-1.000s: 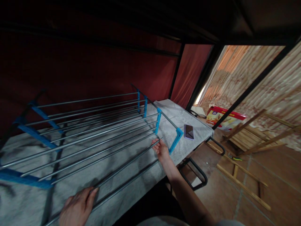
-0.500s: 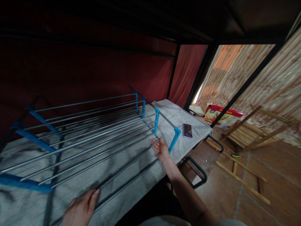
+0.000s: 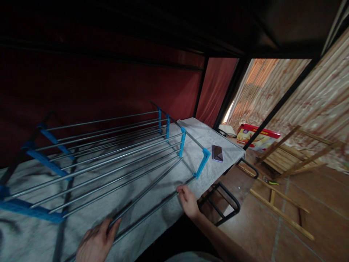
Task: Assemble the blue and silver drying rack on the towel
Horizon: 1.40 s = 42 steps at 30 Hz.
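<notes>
A rack of grey metal tubes (image 3: pixel 109 157) with blue plastic connectors (image 3: pixel 203 163) lies on the cloth-covered table. My left hand (image 3: pixel 95 240), low in the view, is closed around the near end of a loose-angled tube (image 3: pixel 147 190), which slants away toward the rack's right side. Along the rack's near edge runs the front tube (image 3: pixel 155 208); my right hand (image 3: pixel 188 202) is closed on it, a little short of the blue corner connector. The fingertips of both hands are partly hidden.
A phone (image 3: pixel 217 153) lies on the grey cloth (image 3: pixel 192 127) right of the rack. Black metal bed-like framing (image 3: pixel 226 198) stands at the table's right edge. On the tiled floor are wooden frames (image 3: pixel 282 213), a yellow-green tool (image 3: pixel 272 182) and a red-and-yellow box (image 3: pixel 257 137).
My right hand has left the far end of the slanted tube and come down toward me onto the front tube. The left hand keeps its grip, shifting slightly.
</notes>
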Tool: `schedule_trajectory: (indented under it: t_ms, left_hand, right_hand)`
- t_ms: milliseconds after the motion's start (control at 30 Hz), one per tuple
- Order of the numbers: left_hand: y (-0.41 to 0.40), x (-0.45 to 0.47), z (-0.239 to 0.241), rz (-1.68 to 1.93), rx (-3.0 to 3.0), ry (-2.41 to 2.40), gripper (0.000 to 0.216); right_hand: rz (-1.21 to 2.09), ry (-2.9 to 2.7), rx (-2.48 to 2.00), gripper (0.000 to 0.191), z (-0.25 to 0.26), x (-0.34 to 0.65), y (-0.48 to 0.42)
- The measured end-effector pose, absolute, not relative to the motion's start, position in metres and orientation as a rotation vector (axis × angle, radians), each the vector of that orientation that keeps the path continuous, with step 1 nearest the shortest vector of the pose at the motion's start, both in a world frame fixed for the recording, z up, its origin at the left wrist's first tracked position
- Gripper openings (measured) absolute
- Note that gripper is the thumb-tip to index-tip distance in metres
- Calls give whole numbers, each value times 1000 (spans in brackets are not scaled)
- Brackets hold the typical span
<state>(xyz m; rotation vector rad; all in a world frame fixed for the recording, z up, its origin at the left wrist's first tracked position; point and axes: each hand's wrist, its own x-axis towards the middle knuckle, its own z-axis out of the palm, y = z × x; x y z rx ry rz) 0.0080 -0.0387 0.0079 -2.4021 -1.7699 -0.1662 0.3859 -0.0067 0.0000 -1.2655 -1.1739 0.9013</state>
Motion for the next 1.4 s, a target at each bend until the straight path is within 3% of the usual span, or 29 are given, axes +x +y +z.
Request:
schedule_trajectory:
  t_ms: [300, 600, 800, 1100, 1400]
  left_hand:
    - [-38, 10, 6, -9, -2397, -1686, 59]
    - [-39, 16, 11, -267, -2406, -1970, 45]
    - [-38, 24, 18, -345, -2324, -2036, 42]
    - [-38, 28, 19, -352, -2246, -2036, 41]
    - [-39, 33, 20, -172, -2163, -2091, 52]
  right_hand:
    - [512, -1727, -1286, 32, -50, 389, -37]
    - [61, -1964, -1322, 31, -58, 385, -34]
    - [121, -2027, -1276, 26, -53, 388, -39]
    - [296, -2343, -1084, 75, -44, 411, -40]
    - [102, -2437, -1151, 65, -66, 409, -37]
